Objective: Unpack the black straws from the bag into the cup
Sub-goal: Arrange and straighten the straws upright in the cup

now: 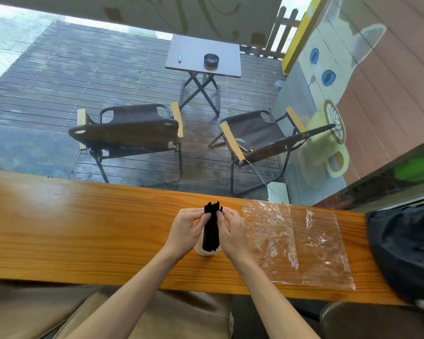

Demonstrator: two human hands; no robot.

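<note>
Both forearms are reaching up from the bottom of the frame, over a lap in tan cloth that is cut off at the lower edge. At centre, the left hand [185, 231] and the right hand [230, 232] are closing on a bundle of black straws [211, 226] from either side, fingertips pinching it near its upper end. The bundle is standing nearly upright, its long axis running up the frame, lower ends sitting in a cup [207, 250] and cut tops pointing away from the camera. The wrists and straws are hiding most of the cup; only a pale sliver of its rim is showing, so its shape is hard to make out. Just right of the hands, a clear plastic bag [299, 243] is lying flat and crumpled on the wooden desk [83, 231]. At the right edge, a dark bundle of fabric [406, 250] is resting on the desk, partly cut off. Beyond the desk, two folding chairs [130, 133] are standing on wet decking, and a small table [202, 56] is sitting further back.
</note>
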